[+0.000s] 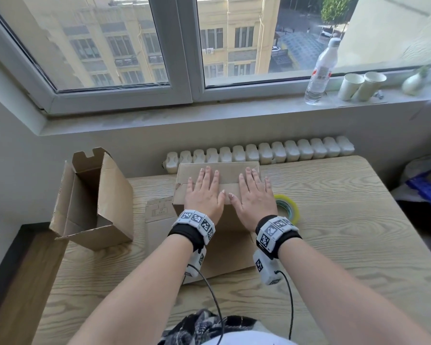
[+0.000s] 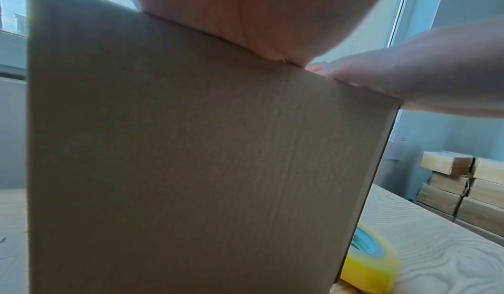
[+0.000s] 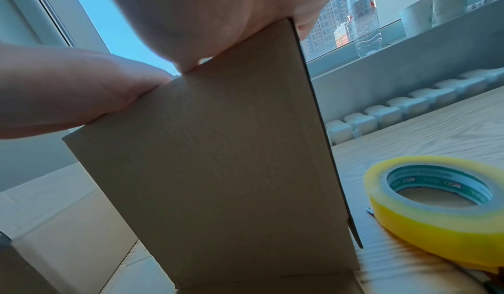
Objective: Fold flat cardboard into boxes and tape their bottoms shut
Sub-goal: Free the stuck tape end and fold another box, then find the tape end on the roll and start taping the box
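Observation:
A brown cardboard box [image 1: 219, 247] stands upside down in the middle of the table, its bottom flaps folded over on top. My left hand [image 1: 204, 192] and my right hand [image 1: 254, 195] lie flat side by side on those flaps, fingers straight and spread, pressing them down. The box's near wall [image 2: 191, 158] fills the left wrist view, and the same wall [image 3: 232, 158] shows in the right wrist view under my palm. A yellow roll of tape [image 1: 288, 207] lies flat on the table just right of the box, also seen as the tape roll [image 3: 442, 203].
An erected open box [image 1: 92, 200] stands at the table's left edge. Flat cardboard [image 1: 158, 210] lies between it and the box I press. A water bottle [image 1: 321, 70] and two paper cups [image 1: 361, 85] stand on the windowsill. A radiator [image 1: 259, 153] runs behind the table [image 1: 346, 240].

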Available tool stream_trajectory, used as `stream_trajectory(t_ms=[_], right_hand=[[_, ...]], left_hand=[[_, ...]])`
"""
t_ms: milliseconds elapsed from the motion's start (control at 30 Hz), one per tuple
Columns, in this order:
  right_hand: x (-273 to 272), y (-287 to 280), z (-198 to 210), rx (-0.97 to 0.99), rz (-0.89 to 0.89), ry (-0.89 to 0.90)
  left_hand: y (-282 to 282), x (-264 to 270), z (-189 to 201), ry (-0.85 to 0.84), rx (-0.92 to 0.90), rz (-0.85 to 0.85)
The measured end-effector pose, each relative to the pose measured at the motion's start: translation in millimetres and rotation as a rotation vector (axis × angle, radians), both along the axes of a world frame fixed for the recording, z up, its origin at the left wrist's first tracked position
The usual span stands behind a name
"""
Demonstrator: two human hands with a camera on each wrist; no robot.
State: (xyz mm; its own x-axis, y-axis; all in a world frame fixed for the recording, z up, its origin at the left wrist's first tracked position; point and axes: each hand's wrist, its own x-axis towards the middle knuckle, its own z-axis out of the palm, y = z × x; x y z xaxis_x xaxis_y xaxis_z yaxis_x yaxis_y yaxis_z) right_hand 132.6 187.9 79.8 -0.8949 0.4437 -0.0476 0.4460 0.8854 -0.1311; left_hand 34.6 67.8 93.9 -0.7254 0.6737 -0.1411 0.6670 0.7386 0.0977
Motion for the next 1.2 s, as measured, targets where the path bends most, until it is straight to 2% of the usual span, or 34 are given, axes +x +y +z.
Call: stream_trajectory(t_ms=[200, 300, 433, 533, 633, 767, 800, 967, 1100, 1200], right_hand=[[-1.4, 4.1, 0.4, -0.034, 0.009, 0.019], [4.4, 8.8, 3.4, -0.176, -0.008, 0.179], [20.4, 28.2, 5.7, -0.308, -0.185, 0.477], [32.2, 47.9, 5.9, -0.397, -0.312, 0.547], [44.0, 69.6, 0.3, -0.398, -0.431, 0.581], [66.5, 94.8, -31.6, -0.372, -0.537, 0.424], [72.7, 98.1, -42.8, -0.367, -0.535, 0.364], [93.1, 95.5, -92.9, -0.347, -0.443, 0.042], [93.4, 92.7, -121.0, -0.330, -0.285, -0.285], [89.7, 92.0, -136.7, -0.292, -0.250, -0.323]], left_hand=[[3.1, 0.0, 2.9, 0.005, -0.007, 0.001], [3.7, 1.1, 7.7, -0.002, 0.023, 0.014], [13.0, 5.5, 23.1, 0.076, 0.112, 0.037], [27.1, 15.2, 39.7, 0.096, 0.208, 0.015], [45.5, 26.3, 53.3, 0.121, 0.292, -0.073], [68.6, 48.7, 59.7, 0.039, 0.625, -0.316], [73.8, 56.5, 58.1, -0.010, 0.659, -0.359], [95.0, 102.9, 27.2, -0.290, 0.525, -0.380], [97.5, 130.1, -14.8, -0.428, 0.301, -0.326], [92.8, 132.2, -43.7, -0.506, 0.198, -0.194]])
